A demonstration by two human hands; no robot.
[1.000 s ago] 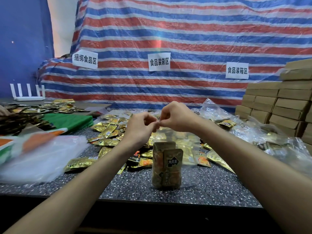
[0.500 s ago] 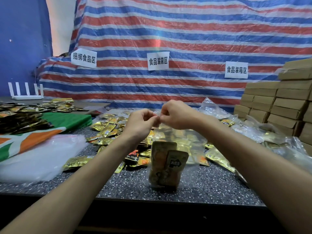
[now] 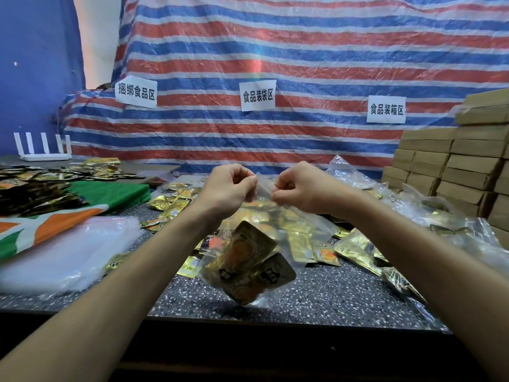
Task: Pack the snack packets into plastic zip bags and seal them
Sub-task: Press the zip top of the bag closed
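Speckled dark tabletop (image 3: 330, 296), striped red-and-blue tarp (image 3: 303, 51) behind, and the clear plastic zip bag (image 3: 292, 219) hangs just above the surface, so the two brown-gold snack packets (image 3: 248, 263) sag to its bottom, clear of the seal. Left hand (image 3: 230, 188) and right hand (image 3: 298, 188) each pinch the top strip, close together, likely pressing it shut. Loose gold sachets (image 3: 355, 249) crowd underneath, with a stack of empty clear bags (image 3: 63, 252) on the left

I see the left hand (image 3: 228, 188) and right hand (image 3: 300, 188) pinching the top edge of a clear zip bag (image 3: 292, 226) held above the counter (image 3: 316, 296); snack packets (image 3: 248, 268) sag inside toward six o'clock.
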